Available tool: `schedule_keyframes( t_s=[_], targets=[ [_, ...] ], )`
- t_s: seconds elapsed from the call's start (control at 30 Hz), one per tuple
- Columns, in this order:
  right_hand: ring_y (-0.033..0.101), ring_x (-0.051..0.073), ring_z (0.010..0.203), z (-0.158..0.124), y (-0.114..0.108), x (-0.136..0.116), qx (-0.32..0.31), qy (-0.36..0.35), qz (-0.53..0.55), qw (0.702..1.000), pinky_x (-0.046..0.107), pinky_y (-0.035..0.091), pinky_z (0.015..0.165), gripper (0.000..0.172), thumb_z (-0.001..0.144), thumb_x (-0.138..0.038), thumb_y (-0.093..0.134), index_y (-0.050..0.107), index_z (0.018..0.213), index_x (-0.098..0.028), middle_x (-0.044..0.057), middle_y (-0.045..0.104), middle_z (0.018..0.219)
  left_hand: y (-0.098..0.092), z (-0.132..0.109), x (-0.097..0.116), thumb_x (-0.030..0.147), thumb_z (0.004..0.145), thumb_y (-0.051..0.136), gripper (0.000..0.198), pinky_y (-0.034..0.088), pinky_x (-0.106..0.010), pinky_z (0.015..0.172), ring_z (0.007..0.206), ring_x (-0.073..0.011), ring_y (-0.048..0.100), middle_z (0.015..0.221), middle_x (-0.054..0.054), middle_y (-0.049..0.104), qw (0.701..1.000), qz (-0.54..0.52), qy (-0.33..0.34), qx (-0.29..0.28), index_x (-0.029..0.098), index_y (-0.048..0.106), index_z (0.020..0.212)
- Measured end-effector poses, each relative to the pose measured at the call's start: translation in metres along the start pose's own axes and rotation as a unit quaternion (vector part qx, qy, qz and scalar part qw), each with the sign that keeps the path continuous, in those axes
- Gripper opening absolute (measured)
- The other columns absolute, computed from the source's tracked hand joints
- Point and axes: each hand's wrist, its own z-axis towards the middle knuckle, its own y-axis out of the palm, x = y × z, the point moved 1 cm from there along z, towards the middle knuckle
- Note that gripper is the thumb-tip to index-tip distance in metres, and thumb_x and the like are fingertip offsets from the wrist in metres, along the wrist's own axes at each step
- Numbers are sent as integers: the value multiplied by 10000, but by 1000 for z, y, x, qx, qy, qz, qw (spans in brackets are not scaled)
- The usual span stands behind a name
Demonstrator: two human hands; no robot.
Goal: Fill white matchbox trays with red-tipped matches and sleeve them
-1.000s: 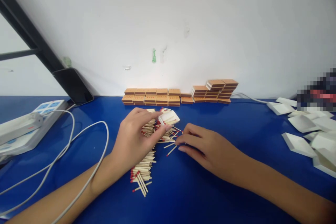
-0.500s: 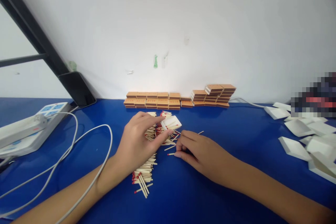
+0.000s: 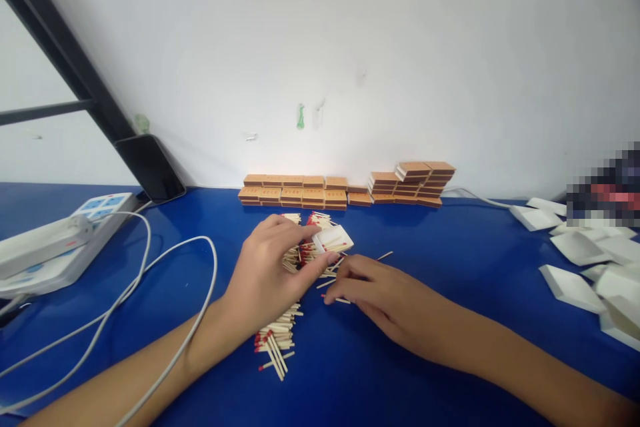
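Between its thumb and fingertips, my left hand grips a small white matchbox tray, tilted, with a few red-headed matches lying in it. My right hand is low over the table just to the right, its fingers curled. A match is at its fingertips, the red head poking out past them. Under and beside my left hand, a heap of matches runs toward me, partly hidden by the hand. Some loose matches lie between the two hands.
Brown matchboxes stand in stacked rows along the wall, higher at the right end. Empty white trays are piled at the right. At left are a power strip, a looping white cable and a leaning black phone.
My right fingertips have shifted slightly toward me and to the left over the match, which now shows on both sides of them. My left hand still holds the tray. The view has shifted slightly.
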Motion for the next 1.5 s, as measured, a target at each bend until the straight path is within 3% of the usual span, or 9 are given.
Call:
schedule_keyframes(
  t_s=[0.2,0.3,0.47,0.6,0.8,0.97,1.17,1.5],
  targets=[
    [650,174,975,0,-1,-1,-5,30,0,1000,323,525,876,108,1037,-202,602,698,1048,-252,25,640,1078,-1,-1,0,375,913,809,275,565,-400,787,878,-231,660,936,-70,780,1000,-1,-6,-3,180,784,1105],
    [646,189,967,0,-1,-1,-4,39,-13,999,339,520,853,54,1021,-237,643,686,989,-237,25,640,1053,0,-1,0,384,911,809,289,564,-401,781,866,-233,659,912,-76,777,1000,-4,-1,-4,164,787,1097],
    [645,201,952,1,3,-3,21,58,-28,998,353,518,823,50,1010,-203,644,661,966,-218,35,649,1048,1,-2,0,364,915,804,275,565,-403,788,858,-227,657,920,-72,774,1000,-3,2,-9,168,782,1108],
    [653,214,987,1,7,-3,51,60,-35,996,367,525,848,89,998,-201,655,658,1084,-222,57,670,1108,-1,0,-1,370,918,801,263,569,-394,782,880,-227,663,937,-69,779,1000,-1,-2,9,182,779,1101],
    [648,239,1011,3,9,-2,41,64,-52,996,403,525,860,129,1018,-227,621,663,1140,-224,71,662,1120,-4,2,-1,346,921,801,226,572,-377,785,893,-219,680,965,-48,791,999,4,-14,36,212,777,1101],
    [634,241,1062,3,9,-1,46,63,-46,996,412,511,903,148,1021,-233,620,653,1166,-230,68,656,1161,-1,0,-2,384,925,792,249,570,-399,766,859,-231,676,918,-60,784,1000,2,-17,19,203,783,1096],
    [632,205,977,4,8,-1,46,61,-28,997,354,506,847,30,1020,-213,633,657,1003,-216,35,660,1035,-2,1,-1,392,939,776,243,566,-413,770,855,-236,668,922,-66,782,1000,-1,-18,5,193,785,1079],
    [597,204,908,8,2,-8,68,3,-110,992,353,493,852,106,1017,-168,631,621,916,-199,31,678,963,-1,1,-3,380,929,785,229,571,-406,765,859,-236,673,928,-65,783,1000,-2,-16,15,213,785,1086]
  ],
)
